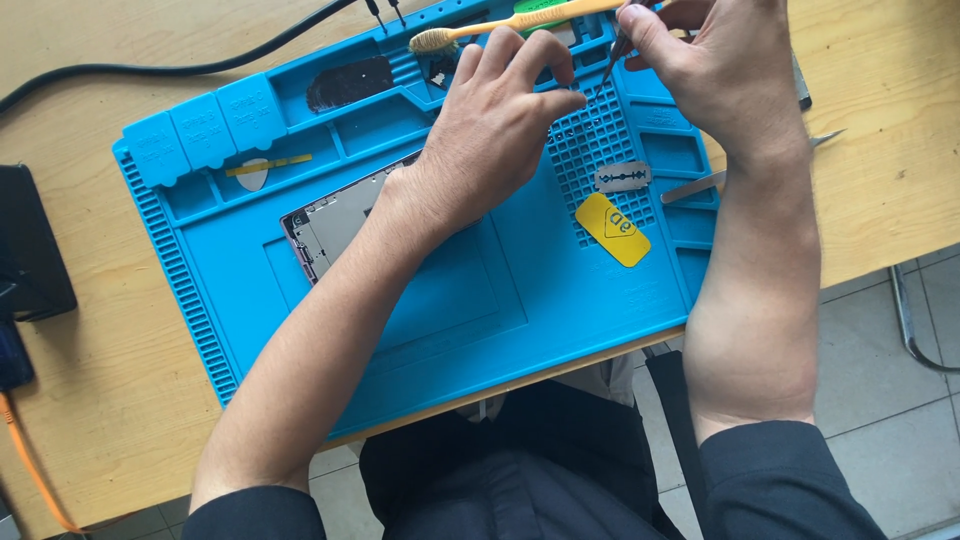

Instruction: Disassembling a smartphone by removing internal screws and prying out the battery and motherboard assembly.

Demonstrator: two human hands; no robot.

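Right hand (700, 70) fingers pinched on tweezers (612, 60), tips angled down-left toward left hand (495, 130), which rests curled, gripping nothing visible, on blue mat (420, 310) beside grid.

Bare mat (440, 300) near razor blade (623, 177)

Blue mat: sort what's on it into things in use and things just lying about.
In use:
right hand gripping tweezers
left hand over the opened device

Lying about:
toothbrush
razor blade
yellow pick
white pick
metal pry tool
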